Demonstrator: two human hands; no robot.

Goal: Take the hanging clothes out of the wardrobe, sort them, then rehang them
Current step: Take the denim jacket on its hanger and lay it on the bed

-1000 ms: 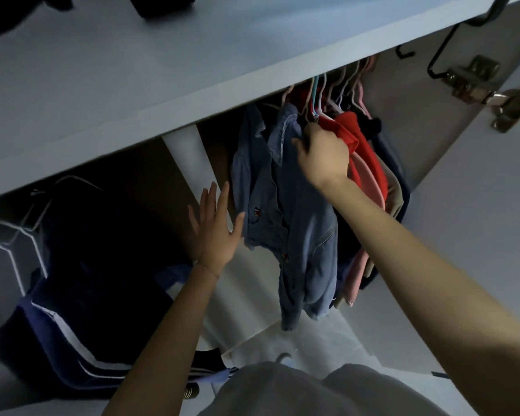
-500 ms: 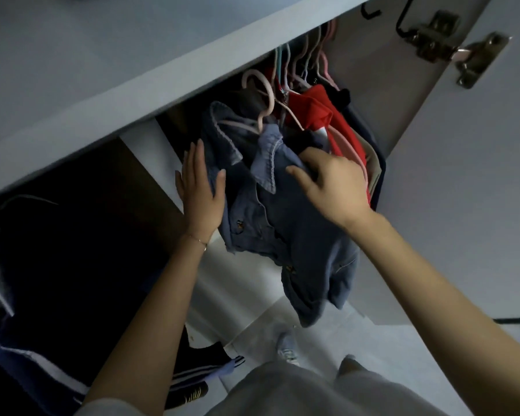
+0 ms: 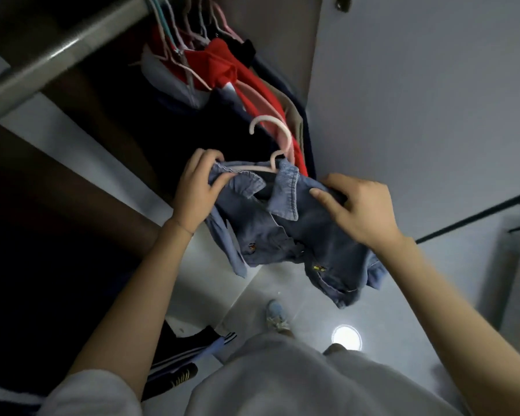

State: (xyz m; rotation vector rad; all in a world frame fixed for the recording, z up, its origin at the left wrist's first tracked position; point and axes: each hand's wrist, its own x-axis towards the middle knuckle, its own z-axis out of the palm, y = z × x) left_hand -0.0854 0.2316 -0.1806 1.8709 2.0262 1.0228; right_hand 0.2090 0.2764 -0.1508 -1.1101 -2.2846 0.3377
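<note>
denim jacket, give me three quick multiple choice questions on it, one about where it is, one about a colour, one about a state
1. Where is the denim jacket?
A) lying on the floor
B) held up by the left hand and right hand
C) folded on a shelf

2. What colour is the hanger in it?
A) black
B) green
C) pale pink

3. Against the rail, the hanger's hook is:
A) off it, free
B) hooked over it
C) taped to it

Answers:
1 B, each hand has a grip on one shoulder of the jacket.
2 C, the hook above the collar is pale pink.
3 A, the hook sits well below the rail.
</note>
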